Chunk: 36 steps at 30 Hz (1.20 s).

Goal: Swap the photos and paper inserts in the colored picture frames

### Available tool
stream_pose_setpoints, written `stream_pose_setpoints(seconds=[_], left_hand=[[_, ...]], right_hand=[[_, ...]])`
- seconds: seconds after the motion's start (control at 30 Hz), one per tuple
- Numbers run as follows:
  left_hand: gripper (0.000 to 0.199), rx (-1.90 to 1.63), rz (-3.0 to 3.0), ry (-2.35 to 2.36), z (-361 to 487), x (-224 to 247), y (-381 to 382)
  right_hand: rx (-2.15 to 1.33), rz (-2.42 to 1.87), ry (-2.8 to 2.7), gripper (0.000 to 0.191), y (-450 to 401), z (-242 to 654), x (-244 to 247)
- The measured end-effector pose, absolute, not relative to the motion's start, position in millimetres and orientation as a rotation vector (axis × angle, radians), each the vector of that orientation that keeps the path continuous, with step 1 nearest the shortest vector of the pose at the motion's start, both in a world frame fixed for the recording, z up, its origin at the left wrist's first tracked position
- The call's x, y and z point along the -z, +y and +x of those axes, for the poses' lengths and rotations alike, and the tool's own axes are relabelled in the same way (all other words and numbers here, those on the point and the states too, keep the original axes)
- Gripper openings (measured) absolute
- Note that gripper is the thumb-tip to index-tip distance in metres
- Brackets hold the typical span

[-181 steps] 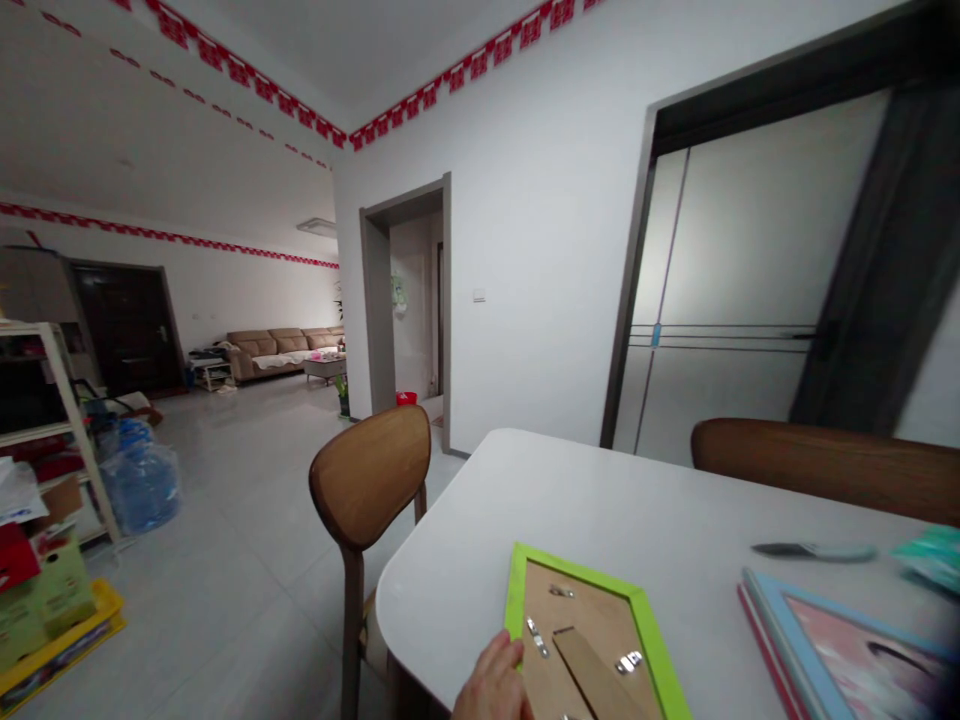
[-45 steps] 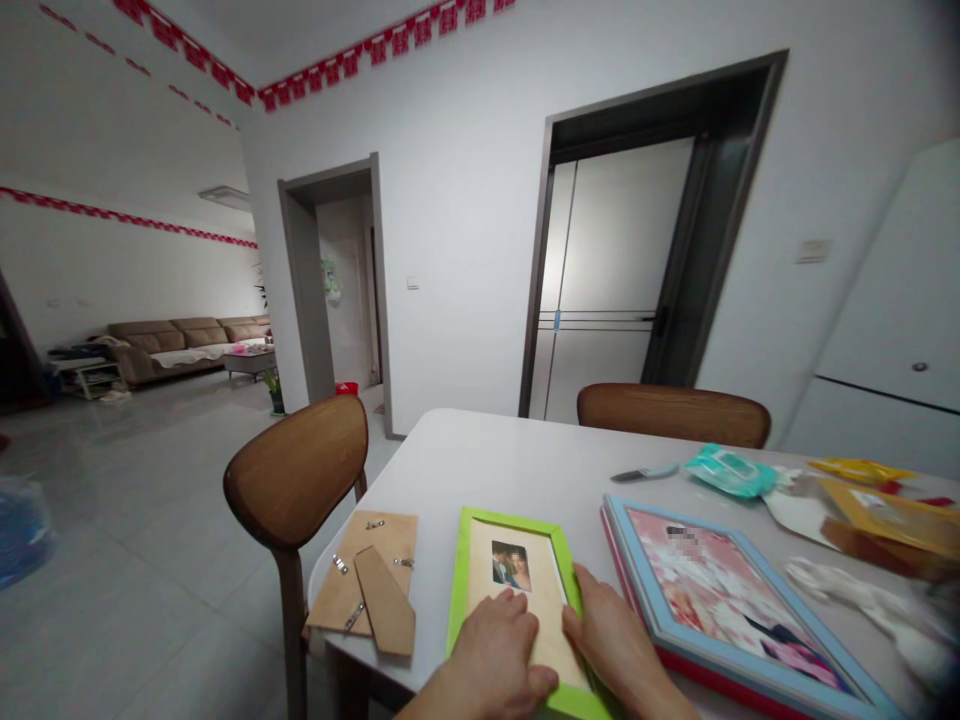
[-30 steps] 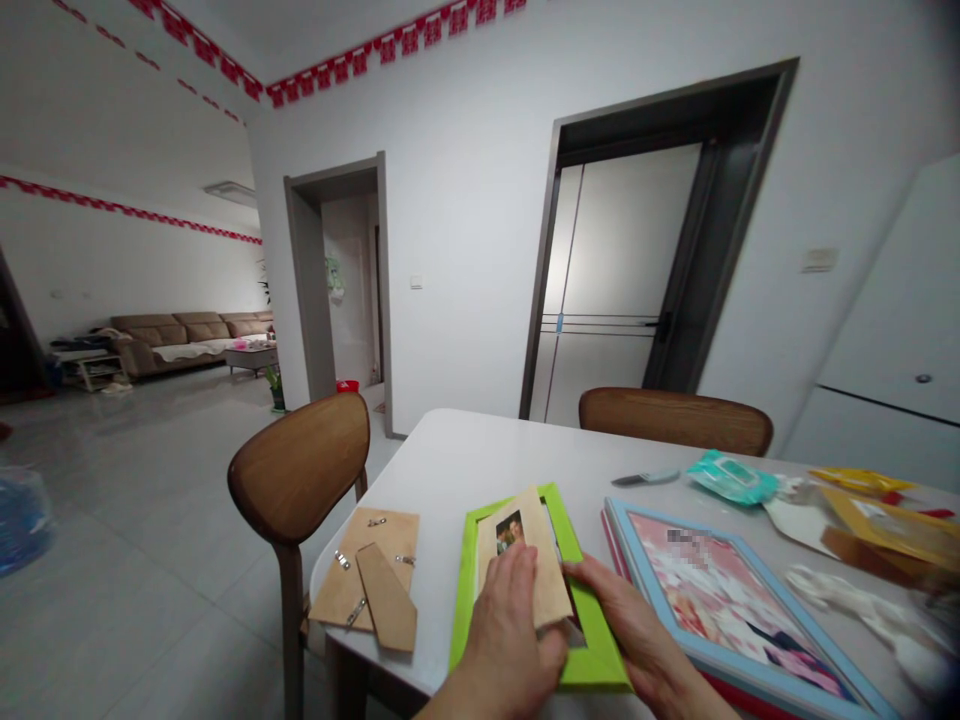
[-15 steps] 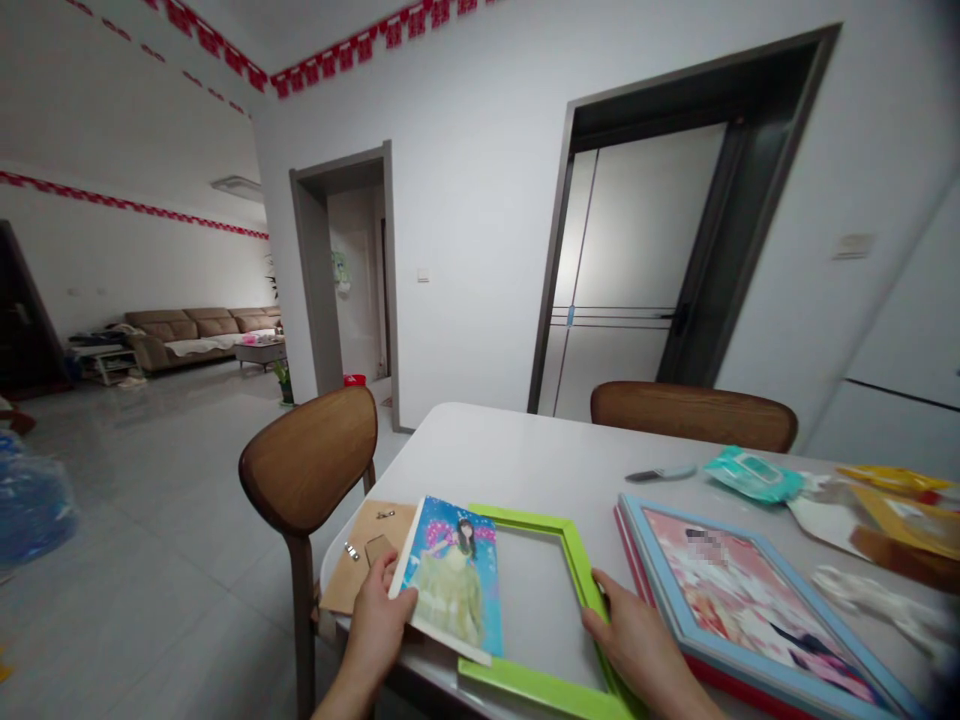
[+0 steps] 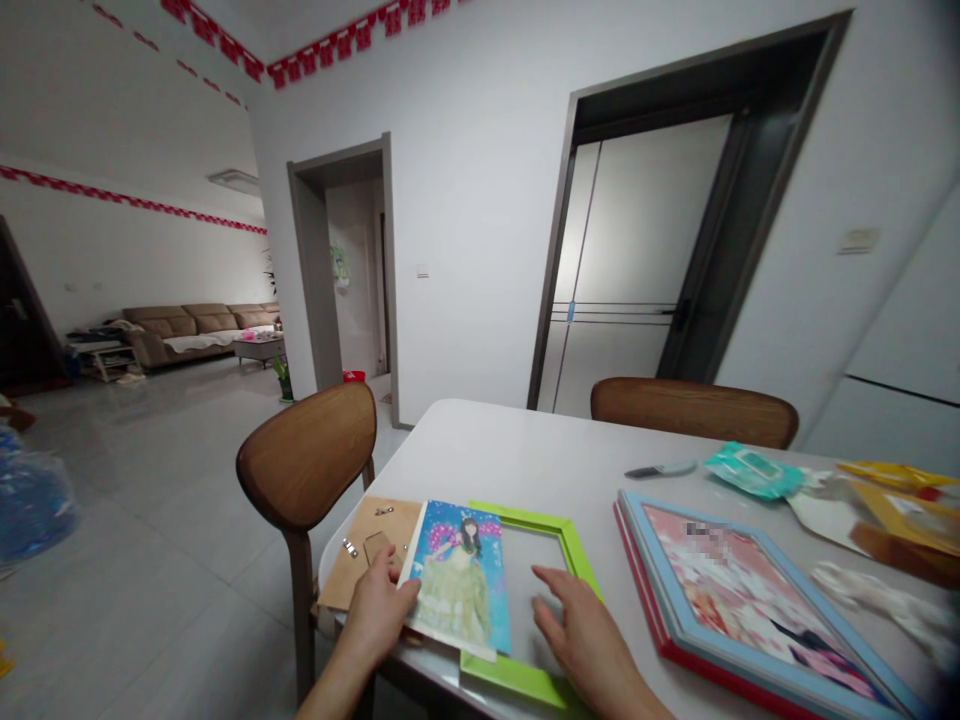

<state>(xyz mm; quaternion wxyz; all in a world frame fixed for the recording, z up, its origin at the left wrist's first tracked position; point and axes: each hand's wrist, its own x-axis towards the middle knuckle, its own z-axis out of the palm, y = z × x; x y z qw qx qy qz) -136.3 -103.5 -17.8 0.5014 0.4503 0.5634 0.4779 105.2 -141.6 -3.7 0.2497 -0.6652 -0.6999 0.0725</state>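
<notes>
We have the photo (image 5: 461,585) face up across the left side of the green frame (image 5: 577,555), its left edge beside the backing board (image 5: 361,570) on the bench (image 5: 487,450). Our left hand (image 5: 391,592) has its grip closed on the photo's left edge, thumb along the border; what the fingers do underneath is hidden. Our right hand (image 5: 559,605) holds nothing, its fingers spread above the frame's opening; we cannot tell whether its heel touches the near rail.

We judge the photo light and fairly stiff, since it looks flat, perhaps with card behind it. Its face looks smooth, so it may slide and will likely take fingerprints or creases; we should hold it by the edges, one hand per long side, clear of the picture. The frame seems light and rigid, best taken by its side rails. Any clear pane would be fragile, though we cannot make one out.
</notes>
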Motion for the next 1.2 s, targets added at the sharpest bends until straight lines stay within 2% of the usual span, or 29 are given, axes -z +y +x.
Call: stream_pose_setpoints(seconds=[0.1,0.3,0.47,0.57,0.7,0.8,0.97,1.03,1.2], left_hand=[[0.047,-1.147,1.080,1.319,-131.3,12.1,-104.6],[0.026,-1.097,1.081,1.152,-117.3,3.4,-117.9],[0.028,-1.171,1.206,1.175,-106.0,-21.2,-132.9],[0.026,-1.221,1.566,1.268,-89.3,-49.0,-150.2],[0.035,-1.147,2.083,1.340,-56.4,-75.3,-174.6],[0.045,-0.951,2.276,1.317,-33.0,-76.3,-183.3],[0.064,-0.589,2.274,1.294,-16.8,-47.2,-179.2],[0.074,-0.498,2.262,1.250,-21.8,-30.9,-174.7],[0.075,-0.414,2.196,1.403,-45.4,-3.7,-164.8]], right_hand=[[-0.436,-1.742,-1.867,0.040,-137.2,82.5,0.0],[-0.497,-1.641,-1.859,0.036,-139.6,61.6,1.5],[-0.403,-1.590,-1.751,0.040,-148.6,58.8,-13.1],[-0.590,-1.429,-1.614,0.043,-154.9,55.8,-40.4],[-0.890,-1.245,-1.346,0.057,-163.3,58.5,-75.3],[-1.037,-1.145,-1.154,0.059,-165.5,68.8,-80.8],[-1.193,-1.171,-0.947,0.049,-158.1,97.6,-54.4],[-1.251,-1.219,-0.867,0.051,-154.1,110.4,-41.1],[-1.335,-1.311,-0.845,0.052,-146.4,130.4,-20.2]])
